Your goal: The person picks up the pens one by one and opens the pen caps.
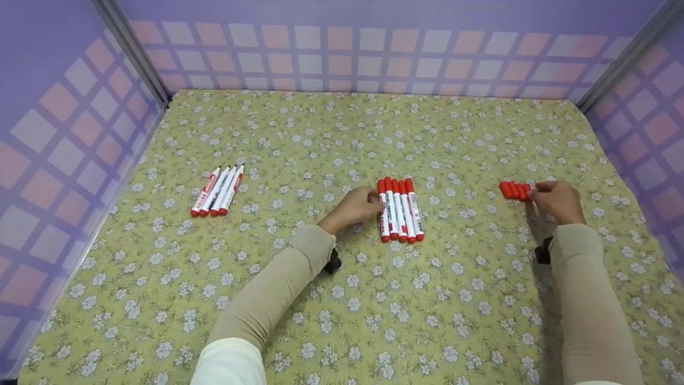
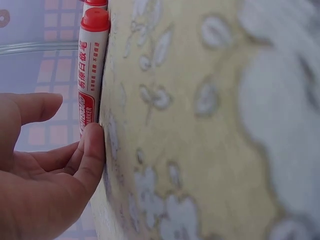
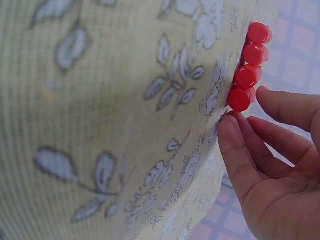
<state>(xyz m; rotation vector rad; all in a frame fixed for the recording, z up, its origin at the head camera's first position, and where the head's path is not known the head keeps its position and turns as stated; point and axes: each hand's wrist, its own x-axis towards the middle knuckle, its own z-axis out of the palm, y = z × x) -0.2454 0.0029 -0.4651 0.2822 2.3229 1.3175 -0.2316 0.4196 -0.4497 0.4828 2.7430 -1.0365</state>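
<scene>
Several capped white markers with red caps lie side by side mid-table. My left hand (image 1: 357, 206) is at the row's left side, its fingers touching the leftmost marker (image 1: 383, 219). In the left wrist view, a fingertip rests against that marker (image 2: 92, 65), and the thumb is held apart from it. Over on the right, several loose red caps (image 1: 514, 190) form a short row. My right hand (image 1: 561, 202) is at its right end. The right wrist view shows the thumb close by the nearest cap (image 3: 240, 100) and the other fingertips low at the cloth; contact is hard to tell.
Several uncapped white markers (image 1: 218, 190) lie in a slanted row at the left, tips pointing away. A flowered yellow-green cloth (image 1: 299, 139) covers the table. Purple checked panels (image 1: 368, 53) stand along the back and both sides.
</scene>
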